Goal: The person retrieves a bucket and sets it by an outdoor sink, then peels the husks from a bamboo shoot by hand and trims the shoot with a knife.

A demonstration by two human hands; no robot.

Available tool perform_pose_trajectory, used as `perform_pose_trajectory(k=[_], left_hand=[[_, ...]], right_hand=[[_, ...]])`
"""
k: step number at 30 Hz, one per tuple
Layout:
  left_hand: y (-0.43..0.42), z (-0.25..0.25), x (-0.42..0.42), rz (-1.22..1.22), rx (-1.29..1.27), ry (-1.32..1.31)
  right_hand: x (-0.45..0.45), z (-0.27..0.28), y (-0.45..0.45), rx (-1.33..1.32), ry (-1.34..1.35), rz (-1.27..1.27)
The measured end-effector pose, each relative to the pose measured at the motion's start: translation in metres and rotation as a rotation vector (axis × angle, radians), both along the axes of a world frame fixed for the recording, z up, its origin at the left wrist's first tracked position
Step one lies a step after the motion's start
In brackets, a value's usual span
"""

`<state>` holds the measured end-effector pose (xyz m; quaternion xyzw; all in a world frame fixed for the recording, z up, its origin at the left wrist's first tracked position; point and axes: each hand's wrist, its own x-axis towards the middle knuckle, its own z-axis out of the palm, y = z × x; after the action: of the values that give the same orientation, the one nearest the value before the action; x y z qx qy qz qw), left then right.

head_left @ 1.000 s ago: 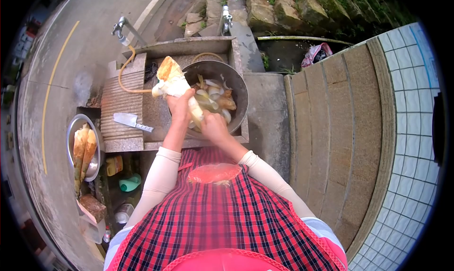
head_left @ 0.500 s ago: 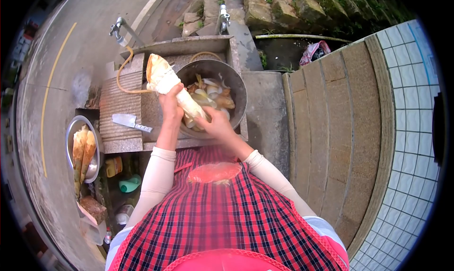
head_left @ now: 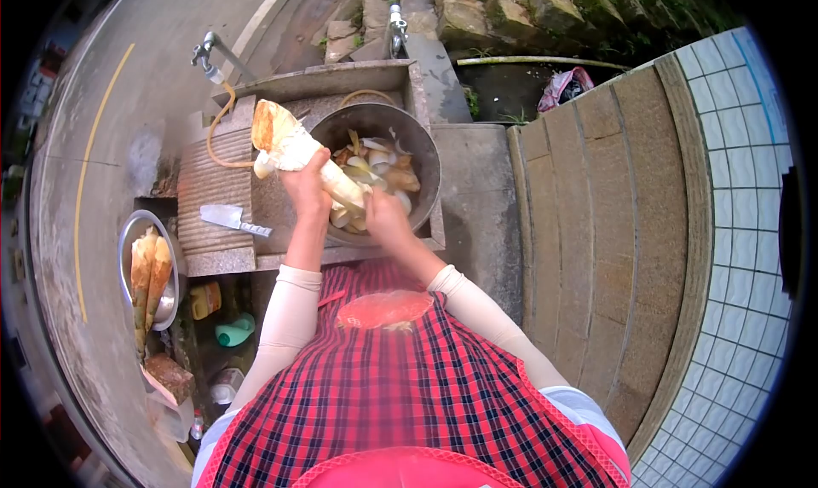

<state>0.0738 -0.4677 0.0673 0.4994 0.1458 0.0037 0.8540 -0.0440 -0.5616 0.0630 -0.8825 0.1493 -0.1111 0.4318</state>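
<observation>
A thick pale bamboo shoot (head_left: 294, 147) with a brownish cut base slants over the left rim of a large metal pot (head_left: 432, 147). My left hand (head_left: 308, 185) is wrapped round its middle. At its lower, narrower end, my right hand (head_left: 388, 219) is closed with the fingers pressed against the shoot; whether it also holds something small cannot be made out. Pale and yellowish pieces (head_left: 383, 164) lie inside the pot, which stands in a stone sink (head_left: 341, 83). A cleaver (head_left: 223, 216) rests on the ribbed washboard left of the sink.
Two more shoots (head_left: 151, 271) stand in a metal basin (head_left: 128, 232) at the left. A hose (head_left: 213, 138) runs from a tap (head_left: 207, 53) onto the washboard. Another tap (head_left: 396, 32) is behind the sink. A green container (head_left: 234, 329) sits below. Stone steps (head_left: 605, 232) rise at right.
The shoot's wide end has swung left and tilted lower, with my left hand still round it. My right hand has shifted slightly at the narrow end.
</observation>
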Motion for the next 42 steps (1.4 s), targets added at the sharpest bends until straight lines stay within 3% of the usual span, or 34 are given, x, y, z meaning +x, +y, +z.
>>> perform_pose_trajectory(k=[11,26,38,42], left_hand=[[-0.009,-0.005,-0.023,0.066,-0.013,-0.022],[0.006,0.000,-0.019,-0.007,-0.106,-0.012],[0.013,-0.010,-0.008,-0.141,-0.135,-0.012],[0.034,-0.019,0.016,-0.242,-0.169,0.050]], right_hand=[[0.014,-0.012,-0.006,-0.107,0.160,-0.162],[0.034,-0.034,0.000,0.069,0.211,-0.225],[0.045,-0.036,-0.008,0.070,0.367,-0.186],[0.038,-0.029,-0.008,0.110,0.207,-0.023]])
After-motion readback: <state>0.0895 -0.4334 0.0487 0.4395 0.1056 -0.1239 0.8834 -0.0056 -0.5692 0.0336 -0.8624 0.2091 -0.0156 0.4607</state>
